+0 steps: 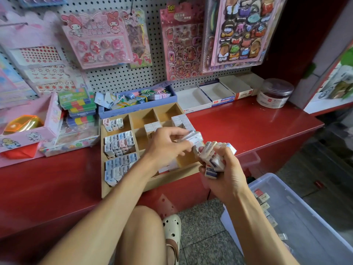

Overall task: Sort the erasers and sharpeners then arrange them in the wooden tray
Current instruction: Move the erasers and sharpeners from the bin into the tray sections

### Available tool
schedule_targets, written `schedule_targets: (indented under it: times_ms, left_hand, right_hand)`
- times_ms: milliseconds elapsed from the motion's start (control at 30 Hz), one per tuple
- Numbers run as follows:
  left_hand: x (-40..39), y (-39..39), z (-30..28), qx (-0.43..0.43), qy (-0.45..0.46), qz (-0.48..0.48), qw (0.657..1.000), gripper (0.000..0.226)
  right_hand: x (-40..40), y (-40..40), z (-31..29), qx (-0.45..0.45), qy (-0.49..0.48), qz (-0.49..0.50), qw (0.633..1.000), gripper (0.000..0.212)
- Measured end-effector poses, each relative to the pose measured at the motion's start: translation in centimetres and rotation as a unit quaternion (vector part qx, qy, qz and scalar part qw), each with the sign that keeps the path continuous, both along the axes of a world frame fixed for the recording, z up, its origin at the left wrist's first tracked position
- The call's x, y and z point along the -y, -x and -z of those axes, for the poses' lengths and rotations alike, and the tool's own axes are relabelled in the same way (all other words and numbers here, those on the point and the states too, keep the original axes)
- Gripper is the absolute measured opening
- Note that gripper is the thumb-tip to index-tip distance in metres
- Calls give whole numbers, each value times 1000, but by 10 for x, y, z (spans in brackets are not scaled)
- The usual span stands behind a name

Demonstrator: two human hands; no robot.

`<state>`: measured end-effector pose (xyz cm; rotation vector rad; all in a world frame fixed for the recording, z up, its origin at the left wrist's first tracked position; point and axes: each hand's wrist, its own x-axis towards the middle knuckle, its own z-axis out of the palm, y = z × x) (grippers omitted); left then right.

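left hand (pixel 168 148) pinching eraser (pixel 193 137), right hand (pixel 227 173) gripping erasers (pixel 212 159)

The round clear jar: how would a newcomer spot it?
Follow the red counter to its far right end. Past the row of open white boxes stands the round clear jar, the only round container there, with dark red contents.

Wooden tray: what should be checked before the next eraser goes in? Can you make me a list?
1. Left hand pinches one eraser: ok.
2. Right hand grips the eraser stack: ok.
3. Wooden tray has free compartments at the back: ok.
4. Sharpeners sit apart, in the left column: ok.
5. Eraser row at back right stands tidy: ok.
6. Room under the left hand: cannot tell, hidden.
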<state>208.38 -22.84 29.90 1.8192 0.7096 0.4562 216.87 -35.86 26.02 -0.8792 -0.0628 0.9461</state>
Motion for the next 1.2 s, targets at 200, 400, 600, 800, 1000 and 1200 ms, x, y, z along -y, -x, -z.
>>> schedule_targets:
  times_ms: [200,400,600,800,1000,1200]
  left_hand:
    - [-20,-14,2,-114,-159,-9,981,27]
    - [-27,-39,20,-182,-256,31,949,35]
    - [-16,-53,44,-191,-331,55,923,37]
    - [-14,-51,51,-154,-329,44,931,40]
    - [-17,-50,57,-143,-337,39,930,25]
    - [-8,-43,43,-108,-312,35,943,17]
  right_hand:
    - [25,-16,8,9,46,46,998,22]
    - [45,-24,14,-3,66,67,996,17]
    - [51,-30,21,-38,77,66,994,23]
    - [50,-34,30,-33,79,56,995,14]
    - [46,-34,27,-38,75,55,995,27]
    - [40,-30,19,-23,79,37,996,18]
